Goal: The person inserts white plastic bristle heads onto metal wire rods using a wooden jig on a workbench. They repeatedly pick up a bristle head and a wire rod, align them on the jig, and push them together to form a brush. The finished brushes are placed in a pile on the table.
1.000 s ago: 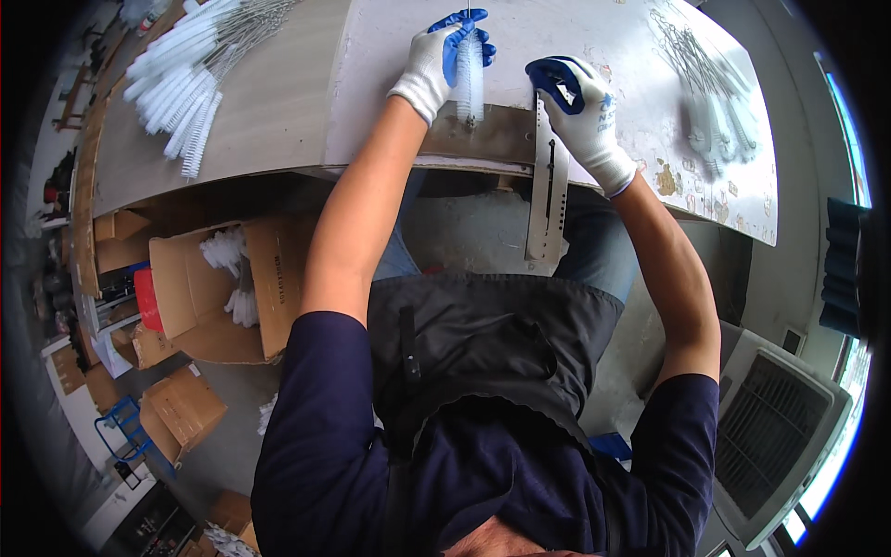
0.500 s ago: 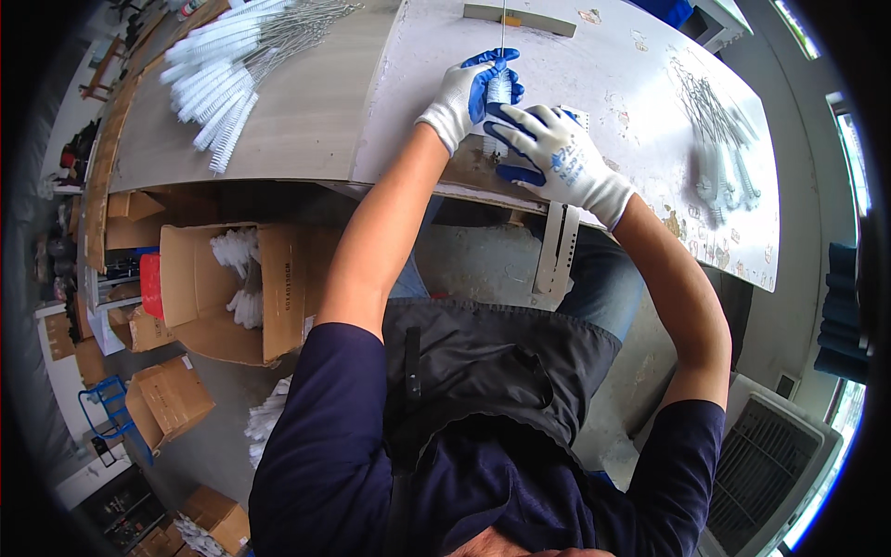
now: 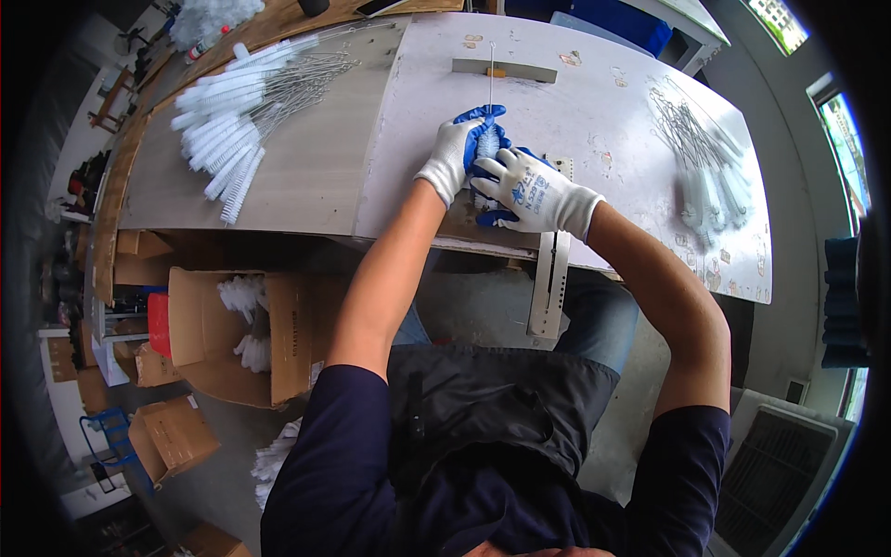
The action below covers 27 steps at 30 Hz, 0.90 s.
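Observation:
A bottle brush (image 3: 488, 141) with pale bristles stands between my hands at the table's near edge, its thin wire stem pointing away from me. My left hand (image 3: 455, 156), in a white glove with blue-coated fingers, is closed round the bristles. My right hand (image 3: 538, 193), gloved alike, lies over the brush's near end with its fingers bent across it; its palm hides part of the bristles. Beneath the right hand, a slotted metal strip (image 3: 549, 288) juts out past the table edge.
Brushes lie in a heap (image 3: 223, 121) on the left table and in another bunch (image 3: 710, 190) at the right. A flat metal bar (image 3: 520, 72) with a yellow piece sits beyond my hands. Below left stands an open carton (image 3: 292, 343) holding white brushes.
The whole view has shifted, so the table shows lower. My right hand's fingers have drawn closer together over the brush, nearer the left hand. My left hand keeps its hold.

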Motion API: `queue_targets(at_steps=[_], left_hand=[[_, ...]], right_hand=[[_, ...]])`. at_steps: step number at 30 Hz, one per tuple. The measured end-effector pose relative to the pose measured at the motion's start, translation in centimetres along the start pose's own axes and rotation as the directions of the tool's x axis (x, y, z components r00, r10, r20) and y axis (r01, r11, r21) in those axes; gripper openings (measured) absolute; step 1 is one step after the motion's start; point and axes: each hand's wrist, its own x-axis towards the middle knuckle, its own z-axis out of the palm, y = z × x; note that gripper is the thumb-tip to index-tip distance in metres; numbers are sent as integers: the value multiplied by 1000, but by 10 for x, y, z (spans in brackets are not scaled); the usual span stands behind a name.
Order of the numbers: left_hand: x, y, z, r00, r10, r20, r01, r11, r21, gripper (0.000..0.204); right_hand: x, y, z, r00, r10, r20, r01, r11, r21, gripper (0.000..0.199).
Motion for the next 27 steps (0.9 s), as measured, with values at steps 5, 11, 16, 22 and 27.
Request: queue_targets(at_steps=[5, 11, 16, 22, 27], left_hand=[[5, -8, 18, 980, 61, -188, -23, 980, 200, 28], [10, -5, 40, 995, 31, -97, 18, 886, 464, 25], [15, -11, 52, 990, 130, -46, -84, 833, 547, 22], [-80, 0, 55, 808, 505, -303, -360, 831, 425, 21], [-216, -72, 48, 856, 359, -371, -255, 919, 300, 21]], right_hand=[[-4, -4, 0, 999, 26, 42, -27, 999, 35, 43], [-6, -7, 13, 999, -38, -33, 35, 996, -83, 28], [-2, -17, 6, 1000, 15, -5, -16, 999, -40, 29], [-6, -43, -13, 923, 243, 298, -243, 969, -36, 21], [1, -74, -27, 884, 359, 300, -368, 929, -26, 22]])
